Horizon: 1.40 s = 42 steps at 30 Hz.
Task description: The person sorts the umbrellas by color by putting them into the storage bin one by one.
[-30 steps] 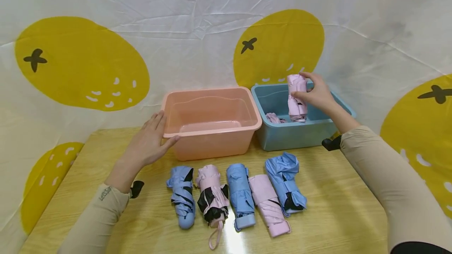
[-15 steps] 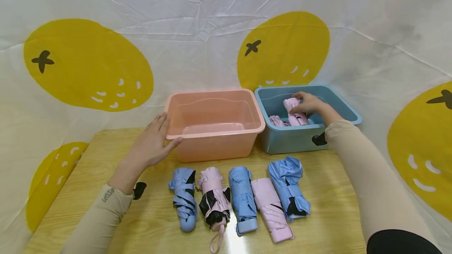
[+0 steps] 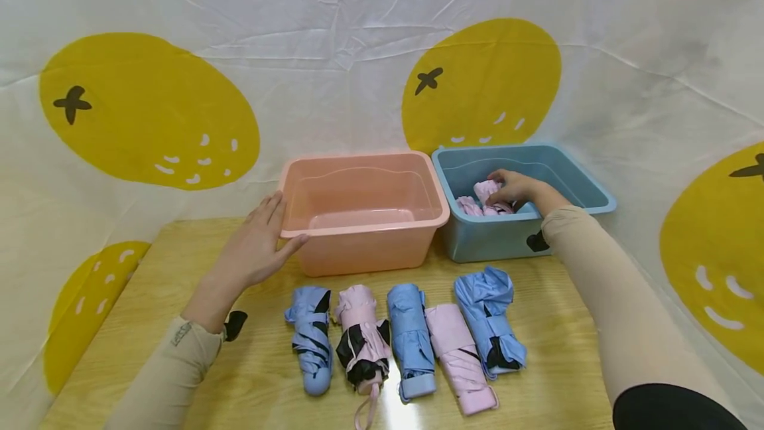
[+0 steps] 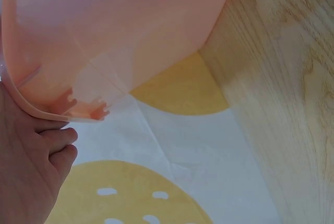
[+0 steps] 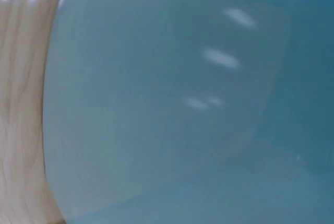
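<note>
In the head view my right hand (image 3: 520,190) is down inside the blue plastic bin (image 3: 495,245). Its fingers and thumb grip a folded pink umbrella (image 3: 485,189), partly hidden by the hand and the front rim. Another pink umbrella (image 3: 468,206) lies in the bin, to the left. My left hand (image 3: 253,243) rests on the left rim of the peach-pink bin (image 3: 364,249), fingers extended along its side, thumb on the front rim. The left wrist view shows fingers (image 4: 61,136) at that rim. Only the blue bin's wall (image 5: 156,104) and the table fill the right wrist view.
In front of the bins, a row of folded umbrellas lies on the wooden table (image 3: 239,363): blue (image 3: 312,344), pink and black (image 3: 363,337), blue (image 3: 410,344), pink (image 3: 459,357) and blue (image 3: 491,320). A patterned cloth (image 3: 334,105) hangs behind the bins.
My right hand has lowered the pink umbrella from above the blue bin's rim to inside it, and the umbrella has tilted over. The left hand has stayed on the peach-pink bin.
</note>
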Each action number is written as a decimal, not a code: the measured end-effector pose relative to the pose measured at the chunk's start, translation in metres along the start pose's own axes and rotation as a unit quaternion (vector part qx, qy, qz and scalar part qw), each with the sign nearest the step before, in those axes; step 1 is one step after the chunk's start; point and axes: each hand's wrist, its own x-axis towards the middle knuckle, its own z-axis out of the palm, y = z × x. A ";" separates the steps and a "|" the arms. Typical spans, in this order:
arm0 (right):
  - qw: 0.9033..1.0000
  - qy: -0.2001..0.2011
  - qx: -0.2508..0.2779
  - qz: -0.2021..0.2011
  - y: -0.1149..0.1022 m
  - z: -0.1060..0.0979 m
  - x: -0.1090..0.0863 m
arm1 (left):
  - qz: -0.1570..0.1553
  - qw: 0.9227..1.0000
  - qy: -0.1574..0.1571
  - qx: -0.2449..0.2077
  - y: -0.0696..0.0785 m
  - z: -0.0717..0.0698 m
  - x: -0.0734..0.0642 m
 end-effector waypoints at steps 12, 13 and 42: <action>0.998 -0.066 -0.019 0.007 -0.002 0.004 -0.001 | 0.005 1.000 0.001 -0.002 -0.001 0.003 0.002; 0.997 -0.072 -0.022 0.011 -0.002 0.003 -0.001 | 0.006 1.000 0.002 -0.002 -0.001 0.002 0.002; 0.987 0.104 -0.077 -0.097 -0.029 0.001 -0.060 | 0.003 1.000 -0.006 -0.016 0.000 -0.001 0.002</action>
